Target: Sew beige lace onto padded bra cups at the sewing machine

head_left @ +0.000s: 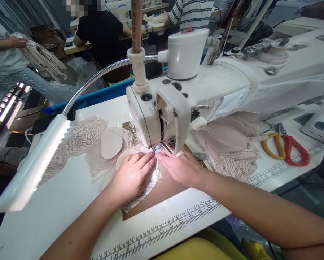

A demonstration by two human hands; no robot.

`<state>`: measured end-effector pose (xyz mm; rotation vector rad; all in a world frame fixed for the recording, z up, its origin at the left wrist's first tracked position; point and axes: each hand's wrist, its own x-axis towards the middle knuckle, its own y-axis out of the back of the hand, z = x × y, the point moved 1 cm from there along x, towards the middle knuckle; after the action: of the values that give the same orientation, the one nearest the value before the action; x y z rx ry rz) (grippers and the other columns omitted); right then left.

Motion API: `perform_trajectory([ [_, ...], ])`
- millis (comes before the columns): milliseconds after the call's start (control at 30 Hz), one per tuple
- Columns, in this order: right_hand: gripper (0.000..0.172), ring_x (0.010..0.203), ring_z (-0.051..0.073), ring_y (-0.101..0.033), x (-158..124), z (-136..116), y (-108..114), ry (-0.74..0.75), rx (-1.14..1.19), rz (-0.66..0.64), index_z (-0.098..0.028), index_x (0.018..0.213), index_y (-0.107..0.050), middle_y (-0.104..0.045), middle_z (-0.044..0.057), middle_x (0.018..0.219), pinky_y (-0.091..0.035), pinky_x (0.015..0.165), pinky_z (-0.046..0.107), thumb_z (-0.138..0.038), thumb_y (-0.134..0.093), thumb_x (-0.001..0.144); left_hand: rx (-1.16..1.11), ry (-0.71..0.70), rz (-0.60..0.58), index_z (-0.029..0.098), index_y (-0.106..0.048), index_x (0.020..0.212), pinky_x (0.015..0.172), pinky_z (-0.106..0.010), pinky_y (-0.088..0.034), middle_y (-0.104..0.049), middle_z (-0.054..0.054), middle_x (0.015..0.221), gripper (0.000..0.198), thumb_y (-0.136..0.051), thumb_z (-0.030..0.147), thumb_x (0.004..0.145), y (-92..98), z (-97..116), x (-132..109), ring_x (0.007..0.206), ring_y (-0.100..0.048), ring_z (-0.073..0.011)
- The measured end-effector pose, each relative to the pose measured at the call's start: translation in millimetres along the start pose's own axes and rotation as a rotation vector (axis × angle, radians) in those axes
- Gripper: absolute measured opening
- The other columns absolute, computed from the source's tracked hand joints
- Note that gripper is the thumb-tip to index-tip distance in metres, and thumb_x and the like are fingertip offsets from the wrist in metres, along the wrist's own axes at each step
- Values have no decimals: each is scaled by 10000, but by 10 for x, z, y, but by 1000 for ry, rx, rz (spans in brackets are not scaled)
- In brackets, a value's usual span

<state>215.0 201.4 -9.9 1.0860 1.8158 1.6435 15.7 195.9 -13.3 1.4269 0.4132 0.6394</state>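
My left hand (133, 175) lies on a piece of pale pink lace fabric (90, 142), fingers together and pressed down just left of the needle of the white sewing machine (175, 97). My right hand (179, 168) presses the same lace from the right, fingertips at the presser foot (157, 147). Two oval foam pads rest in the lace, one (111, 143) uncovered, the other (124, 158) partly under my left hand. The lace runs under the machine head and off to the left.
A white gooseneck lamp (34, 162) hangs over the table's left side. More pink lace (229, 148) is piled behind the machine arm, with yellow and red scissors (286, 150) at the right. Ruler markings (167, 225) line the front edge. Other people work at tables behind.
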Motion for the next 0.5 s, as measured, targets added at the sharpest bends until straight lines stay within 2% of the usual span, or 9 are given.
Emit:
perform_trajectory([
  [267, 262, 859, 230, -498, 3, 1, -22, -15, -37, 5, -178, 1031, -638, -615, 94, 889, -346, 767, 353, -126, -435, 874, 54, 67, -32, 84, -512, 1326, 829, -444, -457, -563, -149, 1335, 490, -474, 96, 837, 19, 51, 48, 1006, -524, -289],
  [500, 269, 894, 222, -491, -47, 41, -10, 9, 46, 16, -173, 1038, -652, -617, 81, 880, -361, 802, 345, -130, -429, 892, 38, 45, 14, 106, -532, 1296, 858, -459, -431, -570, -142, 1330, 433, -464, 113, 868, 21, 26, 28, 1088, -509, -303],
])
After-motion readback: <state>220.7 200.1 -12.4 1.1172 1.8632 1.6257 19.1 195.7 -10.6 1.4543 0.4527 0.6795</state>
